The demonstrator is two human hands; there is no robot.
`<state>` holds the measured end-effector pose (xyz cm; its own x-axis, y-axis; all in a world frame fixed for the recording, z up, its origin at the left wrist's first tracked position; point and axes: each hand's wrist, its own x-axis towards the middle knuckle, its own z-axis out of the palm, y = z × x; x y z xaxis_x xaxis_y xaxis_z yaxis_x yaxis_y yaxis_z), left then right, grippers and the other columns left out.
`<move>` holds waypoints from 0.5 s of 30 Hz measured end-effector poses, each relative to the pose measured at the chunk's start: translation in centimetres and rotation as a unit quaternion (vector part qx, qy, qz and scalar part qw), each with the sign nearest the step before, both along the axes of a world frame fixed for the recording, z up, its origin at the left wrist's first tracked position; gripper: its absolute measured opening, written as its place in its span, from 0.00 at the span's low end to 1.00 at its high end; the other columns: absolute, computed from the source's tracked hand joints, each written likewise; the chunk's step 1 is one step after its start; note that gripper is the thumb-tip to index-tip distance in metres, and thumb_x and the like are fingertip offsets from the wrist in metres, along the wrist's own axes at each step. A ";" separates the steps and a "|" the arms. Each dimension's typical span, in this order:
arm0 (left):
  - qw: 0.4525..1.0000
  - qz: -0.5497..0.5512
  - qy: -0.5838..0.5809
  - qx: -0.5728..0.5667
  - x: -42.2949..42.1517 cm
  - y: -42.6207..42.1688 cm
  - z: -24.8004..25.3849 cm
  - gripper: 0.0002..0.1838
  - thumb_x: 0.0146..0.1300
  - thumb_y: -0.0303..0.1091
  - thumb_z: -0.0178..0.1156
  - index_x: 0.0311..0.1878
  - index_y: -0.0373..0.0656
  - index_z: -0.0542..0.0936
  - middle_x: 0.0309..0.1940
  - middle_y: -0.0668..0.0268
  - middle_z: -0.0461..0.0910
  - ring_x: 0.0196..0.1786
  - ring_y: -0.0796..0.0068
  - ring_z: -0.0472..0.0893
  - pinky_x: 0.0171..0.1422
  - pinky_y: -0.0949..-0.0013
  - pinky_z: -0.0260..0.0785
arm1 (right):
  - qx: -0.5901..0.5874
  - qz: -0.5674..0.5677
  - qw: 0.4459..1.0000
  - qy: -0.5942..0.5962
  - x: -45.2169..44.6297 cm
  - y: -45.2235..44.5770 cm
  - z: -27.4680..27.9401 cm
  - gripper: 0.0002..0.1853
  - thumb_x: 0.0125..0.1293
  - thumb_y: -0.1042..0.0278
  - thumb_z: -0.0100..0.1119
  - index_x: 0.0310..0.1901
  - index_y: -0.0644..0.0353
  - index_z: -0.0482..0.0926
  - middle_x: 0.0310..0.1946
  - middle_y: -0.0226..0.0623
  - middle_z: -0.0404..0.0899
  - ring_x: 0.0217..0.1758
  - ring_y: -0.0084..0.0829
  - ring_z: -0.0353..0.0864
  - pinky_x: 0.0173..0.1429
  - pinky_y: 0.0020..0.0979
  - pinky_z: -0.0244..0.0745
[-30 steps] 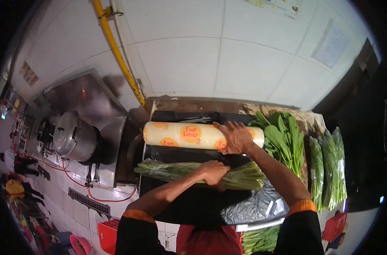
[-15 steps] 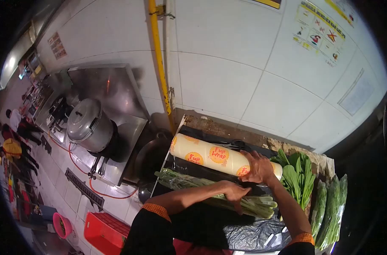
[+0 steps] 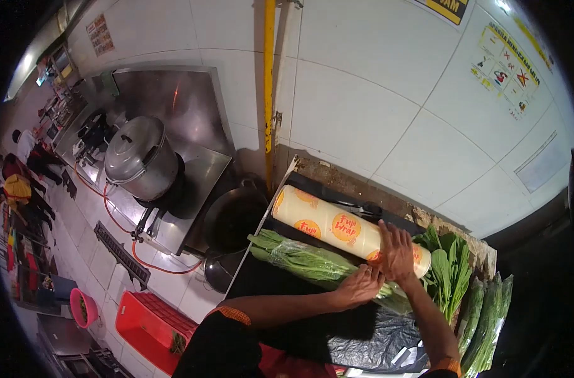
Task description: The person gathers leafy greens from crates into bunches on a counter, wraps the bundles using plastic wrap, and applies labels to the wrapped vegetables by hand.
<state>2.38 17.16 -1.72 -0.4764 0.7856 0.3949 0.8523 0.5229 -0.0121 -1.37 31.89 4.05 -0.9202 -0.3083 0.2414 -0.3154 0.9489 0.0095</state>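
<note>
A thick roll of plastic wrap, printed with orange and red circles, lies across the black-covered work surface. My right hand curves over its right part, fingers wrapped round the far side. Just in front of the roll, a bundle of leafy green vegetables lies under clear film. My left hand is closed at the stem end of this bundle, its fingertips close to my right thumb. It appears to grip the film's edge, though the exact pinch is hard to make out.
Loose leafy greens and several wrapped green bundles lie to the right. At left, a lidded pot stands on a stove beside a dark wok. A red crate is on the floor; people stand far left.
My left hand has moved up and right from the stems towards the roll, close to my right hand. Clear film now shows over more of the bundle. The camera view has shifted.
</note>
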 end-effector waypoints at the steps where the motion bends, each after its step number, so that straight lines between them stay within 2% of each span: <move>1: 0.999 -0.031 -0.011 -0.001 -0.6 -0.1 0.3 0.25 0.47 0.40 0.64 0.44 0.31 0.73 0.34 0.54 0.77 0.36 0.63 0.77 0.46 0.64 0.68 | -0.002 -0.002 1.000 0.000 0.0 -0.3 -0.1 0.52 0.35 0.45 0.73 0.65 0.55 0.63 0.48 0.47 0.71 0.51 0.47 0.70 0.59 0.46 0.63; 2: 0.998 -0.063 -0.026 -0.003 -0.9 -0.1 0.5 0.20 0.46 0.35 0.63 0.41 0.31 0.74 0.32 0.55 0.78 0.36 0.64 0.77 0.44 0.64 0.67 | -0.003 -0.006 1.000 -0.003 0.1 -0.4 -0.1 0.52 0.34 0.47 0.74 0.64 0.55 0.63 0.48 0.47 0.71 0.54 0.46 0.68 0.59 0.46 0.63; 3: 0.991 -0.097 -0.095 -0.007 -1.6 -0.1 1.1 0.13 0.47 0.29 0.60 0.36 0.33 0.75 0.27 0.57 0.78 0.34 0.63 0.79 0.41 0.64 0.69 | 0.000 -0.006 1.000 -0.003 -0.2 -0.2 0.1 0.52 0.34 0.47 0.74 0.64 0.55 0.63 0.48 0.47 0.71 0.54 0.46 0.68 0.59 0.46 0.63; 4: 0.991 -0.097 -0.095 -0.005 -2.2 -0.1 1.0 0.13 0.47 0.29 0.60 0.36 0.33 0.75 0.27 0.57 0.78 0.34 0.63 0.79 0.41 0.64 0.69 | -0.010 -0.013 0.999 -0.035 -0.6 -0.2 0.5 0.52 0.34 0.46 0.74 0.65 0.55 0.63 0.48 0.47 0.72 0.53 0.47 0.70 0.58 0.46 0.65; 6: 0.969 -0.157 -0.190 0.004 -3.3 -0.1 0.9 0.14 0.44 0.31 0.62 0.33 0.32 0.75 0.25 0.55 0.78 0.32 0.62 0.81 0.37 0.62 0.71 | -0.032 -0.029 0.994 -0.101 -1.5 -0.1 1.0 0.54 0.34 0.42 0.74 0.65 0.54 0.62 0.49 0.47 0.74 0.52 0.49 0.73 0.57 0.46 0.68; 7: 0.956 -0.201 -0.212 0.008 -4.2 -0.2 0.9 0.12 0.43 0.32 0.64 0.26 0.32 0.76 0.22 0.53 0.79 0.29 0.60 0.82 0.34 0.60 0.73 | -0.031 -0.030 0.994 -0.102 -1.8 0.0 1.1 0.54 0.34 0.42 0.74 0.65 0.54 0.62 0.49 0.47 0.74 0.52 0.49 0.73 0.57 0.46 0.68; 8: 0.956 -0.202 -0.213 0.009 -5.2 -0.1 1.6 0.12 0.43 0.32 0.64 0.26 0.32 0.76 0.22 0.53 0.79 0.29 0.60 0.82 0.34 0.60 0.73 | -0.038 -0.034 0.991 -0.120 -2.2 0.3 1.2 0.55 0.33 0.41 0.74 0.65 0.54 0.63 0.50 0.48 0.75 0.52 0.51 0.75 0.56 0.46 0.70; 10: 0.896 -0.291 -0.276 -0.191 -7.1 0.7 2.9 0.12 0.42 0.33 0.64 0.21 0.32 0.77 0.21 0.51 0.80 0.29 0.58 0.82 0.34 0.60 0.73 | -0.042 -0.040 0.989 -0.135 -3.4 0.9 1.4 0.55 0.32 0.39 0.74 0.65 0.54 0.63 0.50 0.48 0.76 0.51 0.52 0.76 0.55 0.46 0.72; 11: 0.871 -0.323 -0.311 -0.199 -7.9 1.3 2.2 0.19 0.46 0.40 0.67 0.19 0.30 0.78 0.20 0.51 0.80 0.27 0.57 0.82 0.34 0.60 0.73 | -0.068 -0.043 0.983 -0.167 -3.7 1.2 1.3 0.55 0.31 0.41 0.75 0.65 0.52 0.63 0.50 0.49 0.76 0.51 0.52 0.77 0.53 0.47 0.73; 12: 0.870 -0.328 -0.309 -0.199 -8.5 2.0 1.7 0.19 0.46 0.40 0.67 0.19 0.30 0.78 0.20 0.51 0.80 0.27 0.57 0.82 0.34 0.60 0.73 | -0.094 -0.047 0.975 -0.196 -4.1 1.5 1.3 0.54 0.31 0.42 0.75 0.65 0.51 0.63 0.49 0.50 0.77 0.51 0.53 0.77 0.52 0.47 0.74; 14: 0.793 -0.298 -0.408 -0.339 -9.1 3.4 1.2 0.27 0.47 0.50 0.69 0.26 0.28 0.81 0.24 0.52 0.82 0.30 0.58 0.82 0.36 0.60 0.73 | -0.108 -0.044 0.970 -0.213 -4.4 1.6 1.6 0.54 0.31 0.41 0.75 0.65 0.50 0.63 0.49 0.52 0.77 0.51 0.53 0.77 0.52 0.47 0.74; 15: 0.779 -0.303 -0.446 -0.321 -9.6 3.3 1.7 0.35 0.44 0.65 0.68 0.36 0.35 0.83 0.31 0.57 0.83 0.33 0.61 0.81 0.41 0.61 0.72 | -0.122 -0.035 0.966 -0.224 -4.5 1.8 2.0 0.55 0.31 0.39 0.75 0.64 0.49 0.63 0.50 0.53 0.77 0.51 0.54 0.78 0.52 0.47 0.74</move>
<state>-7.18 20.49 0.02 0.1994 0.8723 -0.4465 0.7588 0.1509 0.6336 -5.90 33.69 6.02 -0.9659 -0.2252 -0.1280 -0.1705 0.9247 -0.3403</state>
